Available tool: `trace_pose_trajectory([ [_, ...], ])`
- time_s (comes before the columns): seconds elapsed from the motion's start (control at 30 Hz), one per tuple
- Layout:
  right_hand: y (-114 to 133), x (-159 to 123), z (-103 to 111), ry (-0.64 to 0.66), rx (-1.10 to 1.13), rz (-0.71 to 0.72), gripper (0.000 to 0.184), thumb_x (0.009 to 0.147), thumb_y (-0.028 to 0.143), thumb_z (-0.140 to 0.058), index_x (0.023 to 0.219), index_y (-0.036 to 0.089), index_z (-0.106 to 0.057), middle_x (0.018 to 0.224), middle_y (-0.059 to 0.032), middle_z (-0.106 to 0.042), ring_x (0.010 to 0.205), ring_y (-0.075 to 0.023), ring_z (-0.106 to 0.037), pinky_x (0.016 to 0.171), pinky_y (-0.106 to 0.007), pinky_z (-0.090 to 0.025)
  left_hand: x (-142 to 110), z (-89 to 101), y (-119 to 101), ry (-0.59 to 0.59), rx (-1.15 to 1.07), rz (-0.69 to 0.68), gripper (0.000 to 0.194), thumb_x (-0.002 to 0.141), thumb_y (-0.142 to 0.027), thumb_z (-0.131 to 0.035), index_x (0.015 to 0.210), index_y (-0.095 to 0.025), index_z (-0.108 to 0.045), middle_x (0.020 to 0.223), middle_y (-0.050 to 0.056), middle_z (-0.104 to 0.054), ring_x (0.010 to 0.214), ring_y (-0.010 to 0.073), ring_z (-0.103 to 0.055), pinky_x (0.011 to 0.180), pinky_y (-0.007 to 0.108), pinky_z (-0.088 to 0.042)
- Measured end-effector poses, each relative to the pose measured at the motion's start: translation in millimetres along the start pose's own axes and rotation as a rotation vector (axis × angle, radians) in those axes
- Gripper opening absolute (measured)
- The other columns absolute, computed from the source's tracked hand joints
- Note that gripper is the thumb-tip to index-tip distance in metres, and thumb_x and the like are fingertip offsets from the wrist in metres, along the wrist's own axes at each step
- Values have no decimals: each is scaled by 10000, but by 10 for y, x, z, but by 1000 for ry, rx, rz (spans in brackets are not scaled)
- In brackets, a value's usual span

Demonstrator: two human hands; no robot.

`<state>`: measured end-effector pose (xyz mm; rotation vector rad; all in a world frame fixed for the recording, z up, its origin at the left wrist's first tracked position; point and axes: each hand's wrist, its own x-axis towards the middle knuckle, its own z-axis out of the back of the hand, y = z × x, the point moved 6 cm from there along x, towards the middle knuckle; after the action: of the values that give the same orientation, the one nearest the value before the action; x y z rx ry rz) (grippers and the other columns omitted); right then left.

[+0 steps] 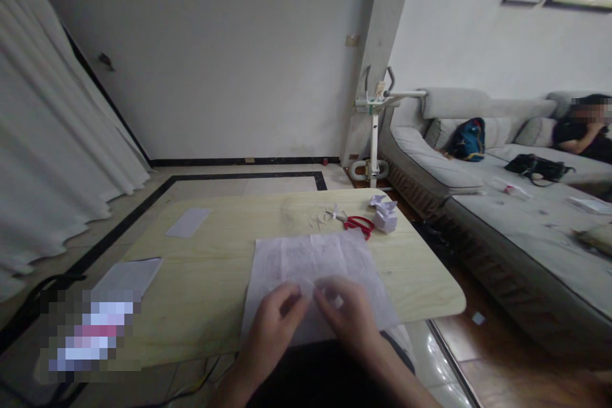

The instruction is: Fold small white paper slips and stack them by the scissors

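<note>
A large creased sheet of paper (329, 258) with faint marks lies at the near edge of the table. Above it, my left hand (282, 312) and my right hand (348, 311) are close together, fingers curled and pinching. Between the fingertips shows a small piece of white paper (306, 287), slightly blurred, and its exact shape cannot be made out. Past the sheet's far edge lie red-handled scissors (358, 224), with thin paper scraps (319, 223) around their blades. Folded white paper pieces (385, 215) stand to the right of the scissors.
The light wooden table (205, 293) has rounded corners. At its left lie a white paper (189, 222) and a stack of sheets (129, 275). A grey sofa (430, 172) with a blue backpack (468, 140) and a seated person (586, 131) is at the right. White exercise equipment (374, 140) stands behind the table.
</note>
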<state>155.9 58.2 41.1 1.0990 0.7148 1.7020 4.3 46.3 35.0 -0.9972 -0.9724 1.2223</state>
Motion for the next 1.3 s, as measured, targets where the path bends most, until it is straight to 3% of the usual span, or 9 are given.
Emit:
trace_pose_trajectory([
  [0.2, 26, 3, 30, -26, 74, 8, 143, 854, 230, -647, 749, 204, -740, 644, -26, -695, 579, -177, -574, 583, -292, -431, -4, 50, 94, -46, -133, 59, 267, 917, -406, -506, 830, -201, -653, 660, -15, -613, 586, 159, -571, 546, 228, -453],
  [0.4, -15, -2, 8, 18, 66, -24, 152, 858, 240, -642, 752, 191, -738, 669, -38, -704, 604, -184, -588, 595, -295, -437, 48, 86, 70, -56, -8, 51, 165, 845, -304, -564, 789, -192, -672, 625, -15, -619, 543, 156, -578, 508, 225, -439],
  [0.63, 17, -25, -12, 73, 73, -9, 181, 864, 240, -623, 718, 183, -713, 643, -25, -668, 602, -169, -567, 583, -279, -418, 54, 90, 65, -30, 59, 39, 32, 744, -200, -609, 733, -205, -639, 621, -28, -588, 617, 177, -575, 581, 241, -439],
  [0.83, -19, -34, -57, 107, 122, -28, 193, 860, 219, -609, 682, 178, -670, 638, -17, -649, 612, -162, -564, 584, -268, -422, 59, 86, 84, -1, 46, 60, 48, 739, -222, -601, 748, -192, -637, 652, -16, -594, 662, 193, -587, 616, 254, -458],
  [1.03, 0, -5, -26, 99, 117, 42, 77, 841, 198, -639, 865, 185, -710, 755, -31, -699, 647, -163, -588, 623, -274, -451, 48, 84, 58, 34, 59, 68, 125, 771, -292, -572, 784, -184, -634, 691, 1, -627, 681, 199, -606, 629, 260, -461],
  [1.3, 69, -28, -15, 95, 106, 95, 125, 882, 165, -586, 771, 187, -639, 706, -10, -634, 637, -149, -558, 602, -251, -431, 18, 67, 7, 30, 91, -5, 130, 796, -261, -543, 683, -202, -569, 624, -38, -538, 619, 162, -546, 570, 230, -418],
])
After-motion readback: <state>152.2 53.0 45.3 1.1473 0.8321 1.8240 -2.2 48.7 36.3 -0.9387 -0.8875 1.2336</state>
